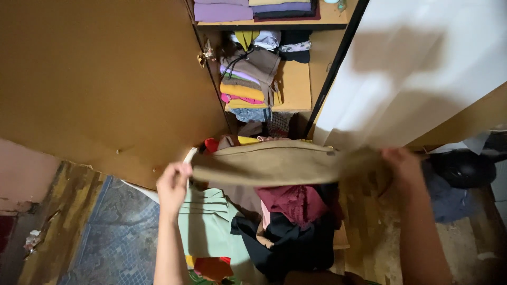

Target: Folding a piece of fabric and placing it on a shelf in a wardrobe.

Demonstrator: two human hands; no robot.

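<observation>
While both arms are reaching forward over a heap of clothes, the left hand (173, 184) is pinching one end of a khaki garment (269, 162) and the right hand (402, 162) is gripping the other end, so the cloth is hanging stretched flat between them, well apart. That garment is sitting at the centre of the view, just above the pile of clothes (280, 221) at six o'clock (maroon, black and pale green pieces are lying jumbled there). At twelve o'clock the open wardrobe (296, 84) is showing a stack of folded clothes (245, 87) on its shelf, with the brown door (100, 79) swung out at ten o'clock and a white panel (417, 68) at two o'clock.

Judging by the taut, level hold, the folding step appears to be under way: the garment is being straightened. A next move would probably call for bringing the two ends together evenly, keeping the edges aligned so the fold stays neat.
</observation>
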